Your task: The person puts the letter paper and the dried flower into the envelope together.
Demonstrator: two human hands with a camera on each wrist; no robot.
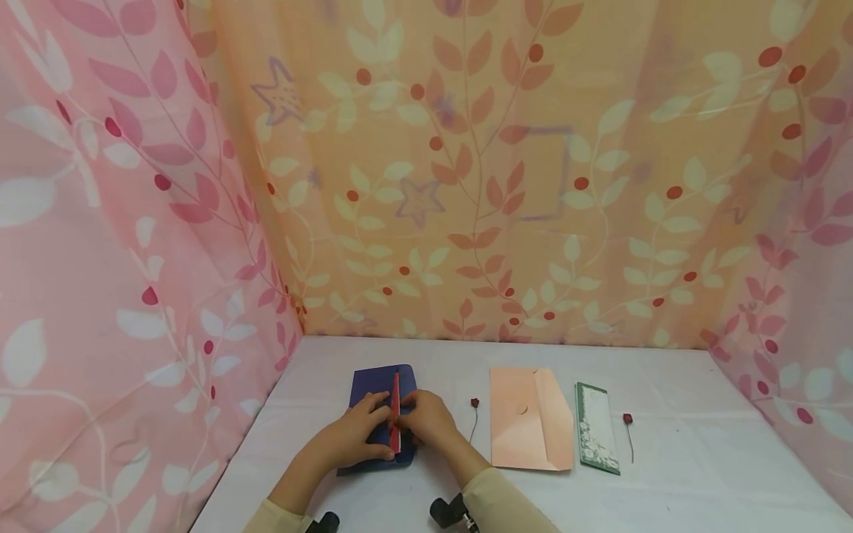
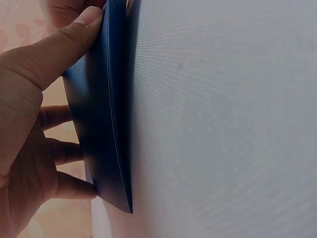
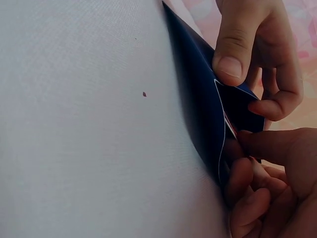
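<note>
A dark blue envelope lies on the white table, its mouth gaping in the right wrist view. A slim red card with a white edge stands at the opening, partly inside; its lower part is hidden. My left hand rests across the envelope with fingers spread, thumb pressing near one edge and fingertips touching the far side. At the mouth, my right hand pinches the red card, some fingers tucked against the envelope's edge.
To the right lie a small dried red flower, a peach envelope with its flap unfolded, a white card with a green floral border and another red flower. Patterned curtains stand behind and at both sides.
</note>
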